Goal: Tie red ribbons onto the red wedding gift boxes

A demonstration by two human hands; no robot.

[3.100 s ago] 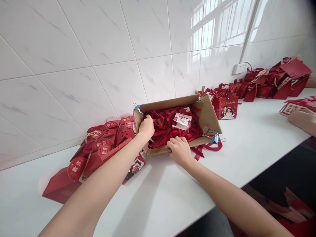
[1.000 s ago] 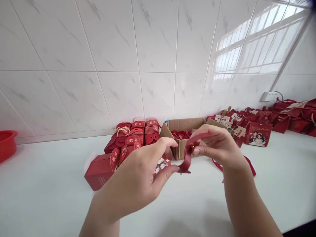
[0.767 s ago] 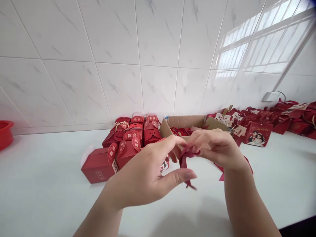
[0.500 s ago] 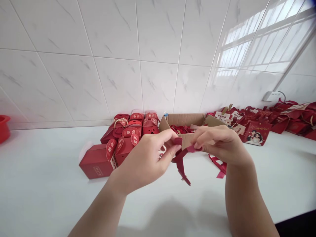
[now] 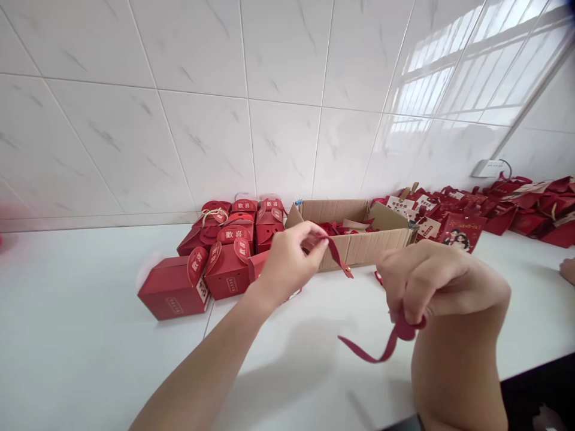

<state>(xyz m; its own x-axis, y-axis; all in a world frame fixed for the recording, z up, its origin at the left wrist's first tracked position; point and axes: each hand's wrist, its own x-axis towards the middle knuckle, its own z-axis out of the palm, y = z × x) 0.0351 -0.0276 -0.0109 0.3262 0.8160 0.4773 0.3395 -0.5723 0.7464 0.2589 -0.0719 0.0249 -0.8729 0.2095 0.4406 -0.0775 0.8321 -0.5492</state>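
My left hand (image 5: 294, 257) pinches a dark red strap (image 5: 336, 254) between thumb and fingertips, in front of the cardboard box. The strap's free end hangs to the right and carries a small gold stud. Lower and to the right, my right hand (image 5: 424, 278) is bent downward, its fingers closed on another dark red strap (image 5: 390, 350). This one has a rounded part at the fingers and a narrow tail curling to the left above the white table. Part of each strap is hidden by the fingers.
Several red gift boxes (image 5: 229, 272) stand left of the cardboard box (image 5: 359, 248), which holds red pieces. Red bags (image 5: 462, 232) line the wall at the right, below a white socket (image 5: 487, 168). Another person's hand (image 5: 568, 270) shows at the right edge.
My hands have drawn apart, each with a red strap. The right hand has come down and toward me, turning its fingers downward. The view has shifted slightly, and another person's hand has appeared at the right.
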